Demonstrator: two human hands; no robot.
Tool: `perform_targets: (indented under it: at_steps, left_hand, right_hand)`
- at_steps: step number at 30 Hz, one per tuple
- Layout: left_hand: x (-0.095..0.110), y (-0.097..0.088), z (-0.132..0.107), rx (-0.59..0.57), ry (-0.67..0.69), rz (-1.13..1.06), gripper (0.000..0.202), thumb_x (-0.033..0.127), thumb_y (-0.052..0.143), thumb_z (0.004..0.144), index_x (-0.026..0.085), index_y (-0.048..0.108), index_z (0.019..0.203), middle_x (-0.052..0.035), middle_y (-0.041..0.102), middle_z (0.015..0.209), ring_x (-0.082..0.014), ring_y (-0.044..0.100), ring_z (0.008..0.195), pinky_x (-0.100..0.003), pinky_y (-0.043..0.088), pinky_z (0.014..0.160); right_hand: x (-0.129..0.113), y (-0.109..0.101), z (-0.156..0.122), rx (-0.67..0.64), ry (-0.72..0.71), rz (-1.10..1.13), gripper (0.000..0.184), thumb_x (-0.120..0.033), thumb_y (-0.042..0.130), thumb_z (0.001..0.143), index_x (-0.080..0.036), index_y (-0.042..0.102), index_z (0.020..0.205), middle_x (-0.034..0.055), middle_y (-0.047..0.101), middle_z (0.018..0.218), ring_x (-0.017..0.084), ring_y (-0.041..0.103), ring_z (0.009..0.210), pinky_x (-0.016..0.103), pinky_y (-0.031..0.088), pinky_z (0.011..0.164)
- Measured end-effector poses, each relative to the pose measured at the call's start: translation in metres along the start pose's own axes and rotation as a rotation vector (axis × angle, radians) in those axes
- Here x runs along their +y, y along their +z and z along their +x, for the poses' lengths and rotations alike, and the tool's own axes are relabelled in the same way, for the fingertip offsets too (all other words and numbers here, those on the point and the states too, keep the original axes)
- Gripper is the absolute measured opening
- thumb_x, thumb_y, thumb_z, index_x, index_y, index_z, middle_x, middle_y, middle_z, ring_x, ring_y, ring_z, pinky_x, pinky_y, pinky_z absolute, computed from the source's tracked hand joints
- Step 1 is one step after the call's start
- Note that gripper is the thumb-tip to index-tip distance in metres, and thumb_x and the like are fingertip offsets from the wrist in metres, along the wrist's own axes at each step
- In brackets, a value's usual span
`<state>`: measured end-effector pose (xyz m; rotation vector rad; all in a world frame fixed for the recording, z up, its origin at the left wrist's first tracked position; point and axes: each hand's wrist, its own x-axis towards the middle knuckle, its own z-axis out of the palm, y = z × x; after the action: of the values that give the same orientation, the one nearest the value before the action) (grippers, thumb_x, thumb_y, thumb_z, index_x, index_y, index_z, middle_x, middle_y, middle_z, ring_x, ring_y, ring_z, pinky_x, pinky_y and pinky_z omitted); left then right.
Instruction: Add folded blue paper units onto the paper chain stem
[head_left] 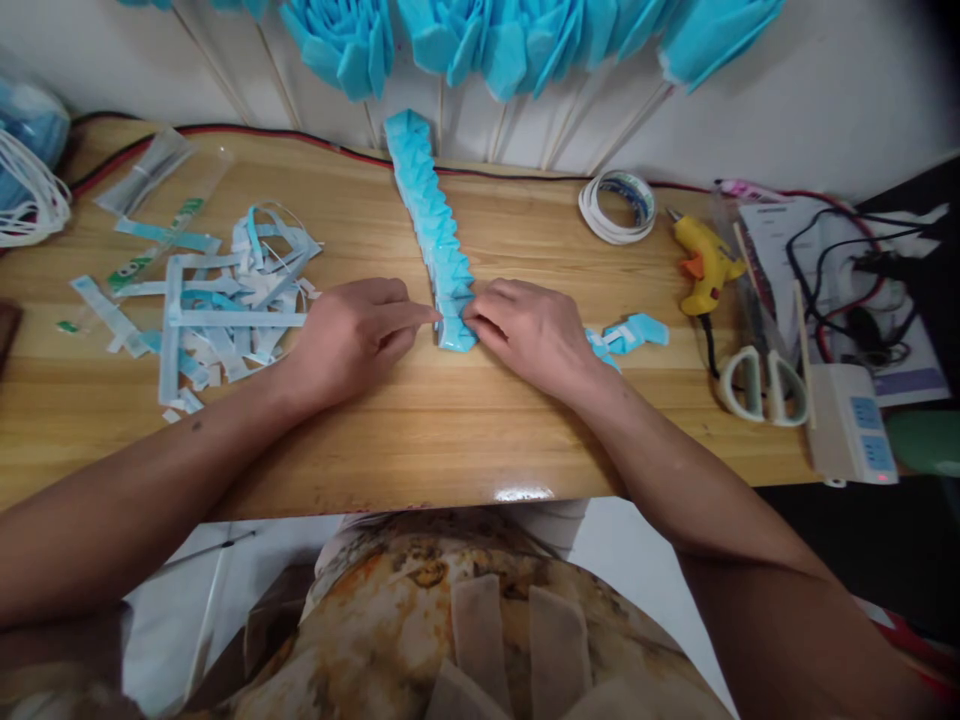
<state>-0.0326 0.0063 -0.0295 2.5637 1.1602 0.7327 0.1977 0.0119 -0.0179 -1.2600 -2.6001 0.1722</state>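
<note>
A long row of folded light-blue pieces [431, 215] runs from the wall down the middle of the wooden table [420, 430]. My left hand [352, 335] lies to the left of its near end, fingers pinched together and touching that end. My right hand [529, 335] presses the same end from the right, fingers curled on the last blue pieces. A few loose blue folded pieces [634, 332] lie just right of my right hand.
A pile of white and blue strips [225, 300] lies at the left. A tape roll [619, 205], yellow glue gun [701, 262], scissors [761, 385], a white power strip [851, 425] and cables sit at the right. Blue paper flowers on sticks [465, 40] lean against the wall.
</note>
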Motion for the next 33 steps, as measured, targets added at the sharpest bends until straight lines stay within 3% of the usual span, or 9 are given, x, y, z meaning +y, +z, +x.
perform_targets:
  at_steps: [4, 10, 16, 21, 28, 33]
  left_hand:
    - [0.002, 0.0, 0.002, -0.11, -0.015, 0.036, 0.037, 0.021, 0.04, 0.09, 0.027, 0.073, 0.104, -0.0056, 0.065, 0.078, -0.0176, 0.057, 0.07, -0.028, 0.038, 0.064]
    - [0.0, 0.004, 0.001, -0.059, 0.074, 0.114, 0.037, 0.017, 0.041, 0.088, 0.022, 0.074, 0.104, -0.0068, 0.063, 0.075, -0.0197, 0.055, 0.068, -0.03, 0.035, 0.061]
    - [0.0, 0.003, 0.001, -0.108, 0.037, 0.119, 0.036, 0.02, 0.041, 0.091, 0.025, 0.074, 0.105, -0.0069, 0.063, 0.078, -0.0206, 0.057, 0.073, -0.031, 0.036, 0.062]
    - [0.001, 0.002, 0.001, -0.123, 0.039, 0.119, 0.037, 0.022, 0.039, 0.092, 0.024, 0.074, 0.105, -0.0065, 0.062, 0.078, -0.0203, 0.056, 0.072, -0.03, 0.037, 0.063]
    - [0.003, 0.0, 0.002, -0.182, 0.023, 0.224, 0.038, 0.021, 0.037, 0.094, 0.025, 0.073, 0.107, -0.0065, 0.063, 0.08, -0.0197, 0.058, 0.076, -0.029, 0.038, 0.065]
    - [0.002, 0.0, 0.0, -0.16, 0.04, 0.222, 0.038, 0.02, 0.038, 0.094, 0.024, 0.072, 0.109, -0.0062, 0.063, 0.08, -0.0187, 0.057, 0.074, -0.029, 0.038, 0.064]
  right_hand:
    - [-0.001, 0.0, 0.0, -0.004, 0.001, 0.003, 0.024, -0.026, 0.046, 0.097, -0.019, 0.067, 0.089, 0.006, 0.07, 0.095, 0.02, 0.059, 0.086, 0.03, 0.034, 0.066]
    - [0.002, -0.001, 0.0, -0.011, 0.017, 0.086, 0.025, -0.026, 0.045, 0.097, -0.019, 0.068, 0.092, 0.0068, 0.07, 0.1, 0.021, 0.061, 0.092, 0.03, 0.039, 0.072]
    - [0.006, -0.007, -0.006, 0.072, 0.008, 0.195, 0.028, -0.02, 0.042, 0.096, -0.022, 0.068, 0.106, 0.0061, 0.069, 0.106, 0.022, 0.06, 0.098, 0.033, 0.043, 0.08]
    - [0.005, -0.003, -0.007, 0.05, -0.04, 0.179, 0.035, -0.012, 0.042, 0.091, -0.026, 0.073, 0.098, 0.0044, 0.067, 0.105, 0.022, 0.057, 0.1, 0.033, 0.044, 0.081]
    - [0.007, 0.001, -0.006, 0.038, 0.009, 0.2, 0.033, -0.013, 0.046, 0.09, -0.026, 0.074, 0.097, 0.0038, 0.066, 0.104, 0.022, 0.056, 0.1, 0.033, 0.045, 0.08]
    - [0.014, 0.004, -0.007, 0.094, -0.019, 0.246, 0.036, -0.009, 0.044, 0.088, -0.026, 0.074, 0.097, 0.0033, 0.066, 0.103, 0.021, 0.057, 0.1, 0.034, 0.045, 0.082]
